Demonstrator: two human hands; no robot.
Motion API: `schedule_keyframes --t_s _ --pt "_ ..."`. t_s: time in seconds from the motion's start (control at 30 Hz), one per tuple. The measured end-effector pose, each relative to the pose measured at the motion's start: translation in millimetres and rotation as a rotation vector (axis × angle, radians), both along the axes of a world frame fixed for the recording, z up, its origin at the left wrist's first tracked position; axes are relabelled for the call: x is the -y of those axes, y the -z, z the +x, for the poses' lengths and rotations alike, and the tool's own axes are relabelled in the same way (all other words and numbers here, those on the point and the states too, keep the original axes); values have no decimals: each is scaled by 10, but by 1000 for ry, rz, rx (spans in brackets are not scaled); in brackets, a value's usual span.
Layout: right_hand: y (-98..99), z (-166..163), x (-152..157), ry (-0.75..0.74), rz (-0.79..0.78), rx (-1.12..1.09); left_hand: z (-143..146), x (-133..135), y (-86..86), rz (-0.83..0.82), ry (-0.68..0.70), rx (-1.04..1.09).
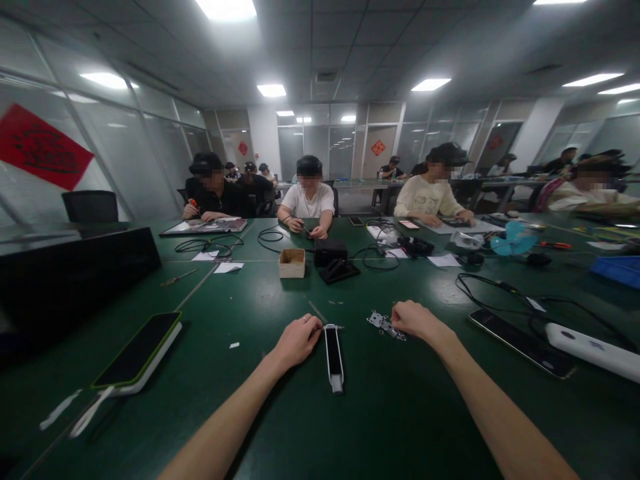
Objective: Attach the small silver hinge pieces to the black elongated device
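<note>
My left hand (299, 341) rests on the green table with its fingers bent together at the upper end of a slim white-framed device (335, 360) with a dark face. What those fingertips pinch is hidden. A thin rod (317, 311) lies just beyond them. To the right, several small silver metal plates (384, 325) with holes lie in a loose cluster. My right hand (414, 319) is closed at the right edge of this cluster, fingertips down among the plates. Whatever it grips is too small to tell.
A small open cardboard box (292, 264) and a black stand (339, 270) are ahead. On the left lies a green-edged phone (137, 350) on a white block. At right are a dark phone (523, 342), a white power bank (595, 352) and cables. Several people sit opposite.
</note>
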State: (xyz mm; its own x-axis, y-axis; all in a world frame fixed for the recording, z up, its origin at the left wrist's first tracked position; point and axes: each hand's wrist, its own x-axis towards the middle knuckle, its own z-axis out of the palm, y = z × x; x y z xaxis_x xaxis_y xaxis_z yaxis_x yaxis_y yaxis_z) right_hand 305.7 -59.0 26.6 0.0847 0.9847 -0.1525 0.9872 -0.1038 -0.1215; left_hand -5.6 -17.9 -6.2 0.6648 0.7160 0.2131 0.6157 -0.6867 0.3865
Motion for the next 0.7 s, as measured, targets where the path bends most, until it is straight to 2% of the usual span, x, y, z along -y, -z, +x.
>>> schedule_keyframes --t_s 0.4,0.7 --pt "-29 -73 3 70 -17 -30 -1 -34 40 32 -3 10" --pt "-35 -20 23 75 -7 -126 5 -19 1 -25 -12 -9"
